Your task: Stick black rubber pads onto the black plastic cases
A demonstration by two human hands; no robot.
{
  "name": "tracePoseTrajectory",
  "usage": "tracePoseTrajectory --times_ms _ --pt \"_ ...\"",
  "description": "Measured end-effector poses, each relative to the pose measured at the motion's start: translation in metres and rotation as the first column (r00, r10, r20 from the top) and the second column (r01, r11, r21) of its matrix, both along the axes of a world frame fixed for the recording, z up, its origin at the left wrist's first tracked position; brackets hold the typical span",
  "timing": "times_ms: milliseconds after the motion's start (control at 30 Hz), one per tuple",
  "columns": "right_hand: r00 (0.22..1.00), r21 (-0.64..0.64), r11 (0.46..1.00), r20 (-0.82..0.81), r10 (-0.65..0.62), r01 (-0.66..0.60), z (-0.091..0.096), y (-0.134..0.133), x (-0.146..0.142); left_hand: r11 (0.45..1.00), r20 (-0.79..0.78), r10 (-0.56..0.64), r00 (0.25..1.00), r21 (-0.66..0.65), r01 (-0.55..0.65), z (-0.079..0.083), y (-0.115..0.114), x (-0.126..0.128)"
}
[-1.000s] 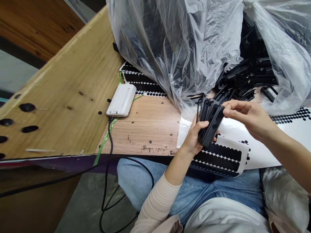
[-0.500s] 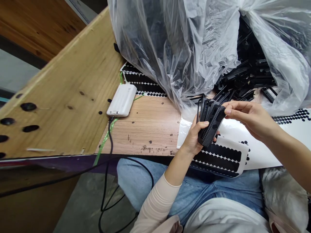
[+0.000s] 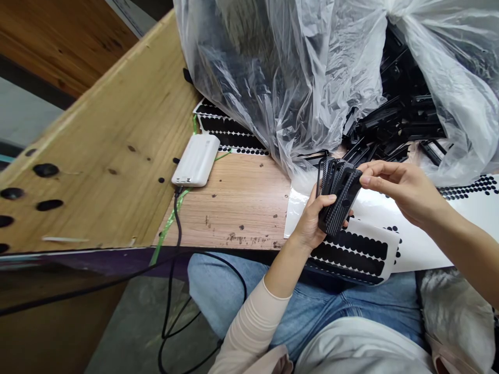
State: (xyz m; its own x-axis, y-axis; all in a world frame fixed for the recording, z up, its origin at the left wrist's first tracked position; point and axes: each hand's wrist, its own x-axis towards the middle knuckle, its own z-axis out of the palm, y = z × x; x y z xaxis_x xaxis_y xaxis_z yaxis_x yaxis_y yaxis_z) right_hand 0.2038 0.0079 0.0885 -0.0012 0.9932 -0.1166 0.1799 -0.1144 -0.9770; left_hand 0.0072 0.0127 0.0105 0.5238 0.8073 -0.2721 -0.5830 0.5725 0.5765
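My left hand [image 3: 311, 223] grips a small stack of black carbon-fibre-textured phone cases [image 3: 338, 197] from below, its fingers curled around their lower part. My right hand [image 3: 397, 187] comes in from the right, its fingertips pinching the upper edge of the front case. The cases stand tilted above a white sheet of black sticker dots [image 3: 353, 249]. Behind the stack lies a heap of black plastic parts [image 3: 393, 122], partly under clear plastic.
A clear plastic bag [image 3: 280, 78] bulges over the wooden tabletop [image 3: 234, 208]. A white power bank [image 3: 196, 160] with a black cable lies at the table's left, beside another sticker sheet. A slanted wooden board [image 3: 97, 156] with holes rises on the left.
My right hand has shifted slightly right along the top of the stack, and the cases have tilted a little with it. The view has moved only slightly.
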Motion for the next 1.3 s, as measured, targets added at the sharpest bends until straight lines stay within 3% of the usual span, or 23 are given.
tracePoseTrajectory --times_ms 367,567,1000,1200,1300 --pt "0.991 0.122 0.992 0.134 0.004 -0.020 -0.001 -0.003 0.000 1.000 -0.014 -0.007 1.000 0.017 0.008 -0.003 0.000 0.000" --pt "0.954 0.290 0.956 0.295 -0.044 -0.046 -0.003 -0.005 -0.003 1.000 -0.031 -0.005 1.000 0.027 0.005 0.000 -0.001 -0.001" --pt "0.880 0.443 0.894 0.449 -0.154 -0.070 -0.008 -0.010 -0.006 0.999 -0.041 -0.017 0.999 0.041 0.018 -0.002 0.000 -0.001" --pt "0.832 0.529 0.839 0.517 -0.203 -0.124 -0.012 -0.012 -0.005 0.999 -0.032 -0.031 0.999 0.028 0.032 -0.004 -0.001 -0.001" --pt "0.755 0.610 0.763 0.598 -0.268 -0.213 -0.013 -0.012 -0.004 0.999 -0.035 -0.026 0.999 0.020 0.027 -0.003 -0.001 -0.001"
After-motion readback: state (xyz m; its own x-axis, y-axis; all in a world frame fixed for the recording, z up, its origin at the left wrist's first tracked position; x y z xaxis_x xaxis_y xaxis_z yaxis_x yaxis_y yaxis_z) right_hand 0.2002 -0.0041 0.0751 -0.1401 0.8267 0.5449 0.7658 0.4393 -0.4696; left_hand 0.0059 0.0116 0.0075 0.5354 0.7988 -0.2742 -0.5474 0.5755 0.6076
